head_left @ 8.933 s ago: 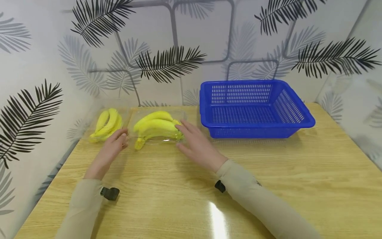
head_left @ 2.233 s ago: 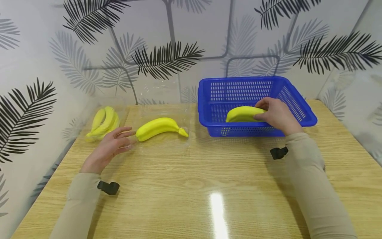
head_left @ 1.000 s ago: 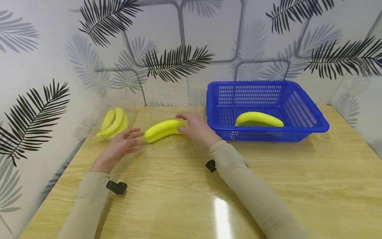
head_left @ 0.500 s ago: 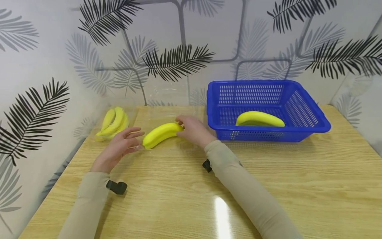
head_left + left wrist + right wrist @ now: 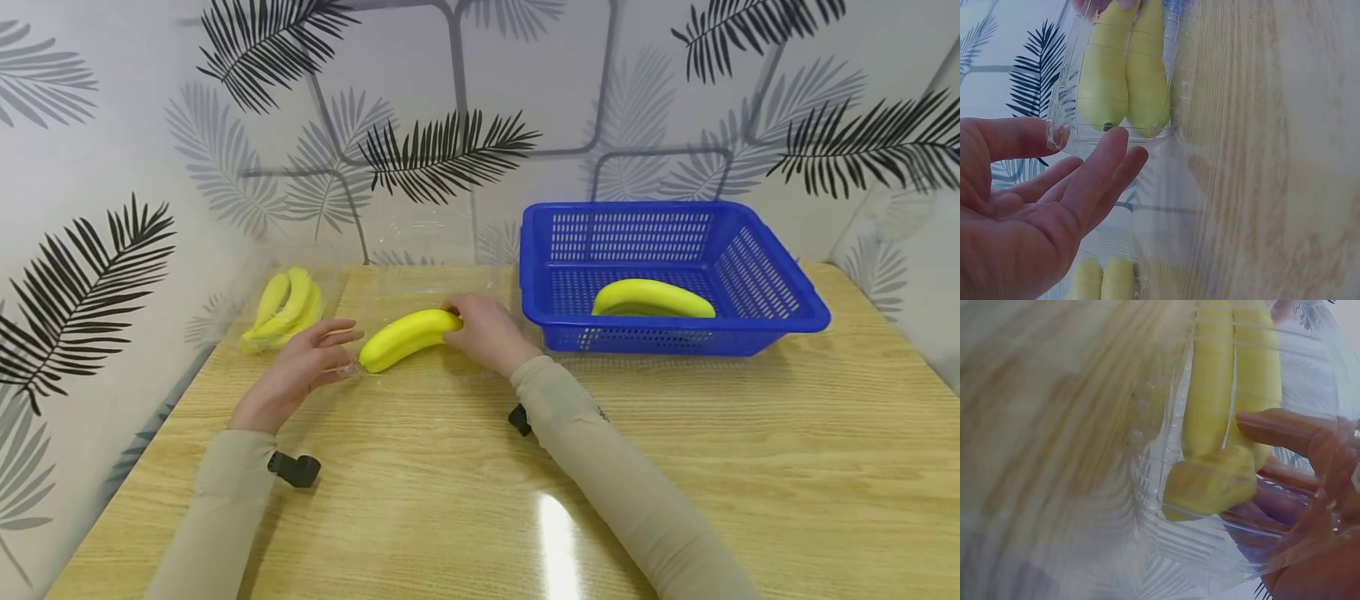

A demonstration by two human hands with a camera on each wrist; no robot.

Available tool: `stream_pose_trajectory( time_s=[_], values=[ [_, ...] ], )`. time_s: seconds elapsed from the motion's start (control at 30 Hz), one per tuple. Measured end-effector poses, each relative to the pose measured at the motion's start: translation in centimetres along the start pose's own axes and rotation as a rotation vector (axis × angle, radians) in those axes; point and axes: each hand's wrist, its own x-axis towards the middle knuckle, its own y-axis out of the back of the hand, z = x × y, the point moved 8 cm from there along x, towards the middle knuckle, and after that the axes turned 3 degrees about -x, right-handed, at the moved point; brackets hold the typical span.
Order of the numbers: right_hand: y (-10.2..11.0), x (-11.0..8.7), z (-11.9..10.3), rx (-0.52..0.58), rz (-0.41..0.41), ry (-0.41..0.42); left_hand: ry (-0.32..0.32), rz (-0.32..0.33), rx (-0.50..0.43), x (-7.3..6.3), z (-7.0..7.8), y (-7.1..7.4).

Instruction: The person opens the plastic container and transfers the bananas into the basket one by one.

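Note:
In the head view a clear plastic box (image 5: pixel 397 287) lies on the table with its lid (image 5: pixel 427 237) standing up behind. My right hand (image 5: pixel 487 333) grips the right end of a yellow banana (image 5: pixel 408 337) inside this box, thumb on the near side. Both wrist views show a second banana (image 5: pixel 1147 75) lying against it. My left hand (image 5: pixel 303 367) stays at the box's left end. Its fingers are extended, touching the box's edge in the left wrist view. One banana (image 5: pixel 652 297) rests in the blue basket (image 5: pixel 675 323) on the right.
Another clear box (image 5: pixel 330 258) with a bunch of bananas (image 5: pixel 281 308) stands at the table's left, behind my left hand. A patterned wall (image 5: pixel 525 100) runs along the back of the wooden table (image 5: pixel 420 500).
The box's lid has been raised. My right hand has put a banana in the basket, let go and come back to grip another, which has shifted slightly towards me. My left hand stays beside the box.

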Motion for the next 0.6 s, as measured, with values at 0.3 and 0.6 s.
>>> stream_pose_trajectory(
  time_s=[0.3,0.6],
  values=[
    [1.4,-0.4,0.0,0.073,0.053,-0.024,-0.003,0.003,-0.014,0.2,0.2,-0.2],
    [4.0,-1.1,-1.5,0.107,0.095,0.013,-0.002,0.018,-0.019,0.2,0.2,-0.1]
  ],
)
